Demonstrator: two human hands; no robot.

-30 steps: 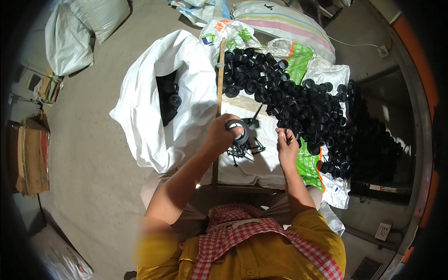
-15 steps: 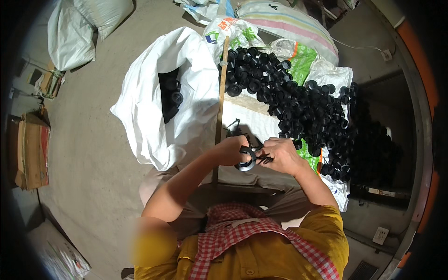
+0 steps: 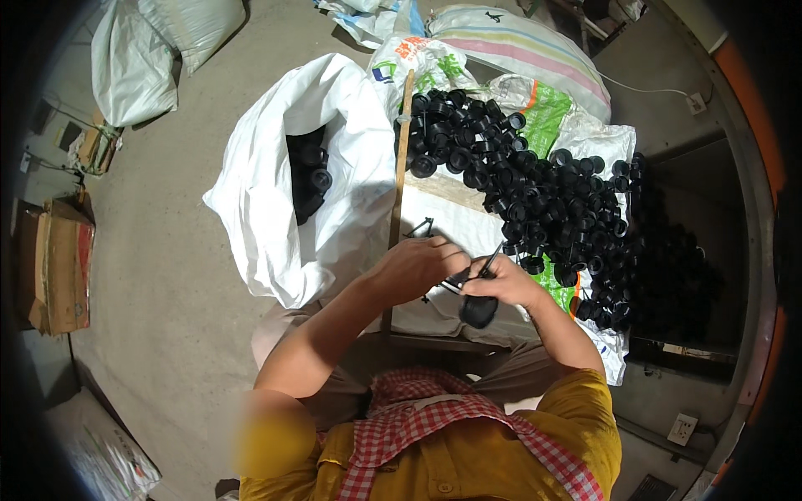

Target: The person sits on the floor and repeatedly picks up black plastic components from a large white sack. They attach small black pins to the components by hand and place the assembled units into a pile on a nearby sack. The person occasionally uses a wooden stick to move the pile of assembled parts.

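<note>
My two hands meet in front of me, over the near end of a white sheet. Between the finger and thumb of my right hand (image 3: 506, 282) is a black plastic part; its rounded cup-like end (image 3: 479, 311) hangs below and a thin dark stick rises above. My left hand (image 3: 428, 265) has its fingers curled and closed against the dark piece between the hands; its fingertips are partly hidden. Thin black plastic sprues (image 3: 423, 227) lie on the sheet just beyond my left hand. A large heap of black plastic caps (image 3: 535, 192) spreads beyond my right hand.
An open white woven sack (image 3: 255, 192) with black caps inside stands at left. A wooden strip (image 3: 402, 159) runs between it and the heap. Full sacks (image 3: 522, 50) lie at the back, a cardboard box (image 3: 65, 271) at far left, and a dark recess with more caps at right.
The ring-shaped end of the black part, facing up beside my left hand before, now hangs lower under my right hand. My left hand has turned over it, knuckles up.
</note>
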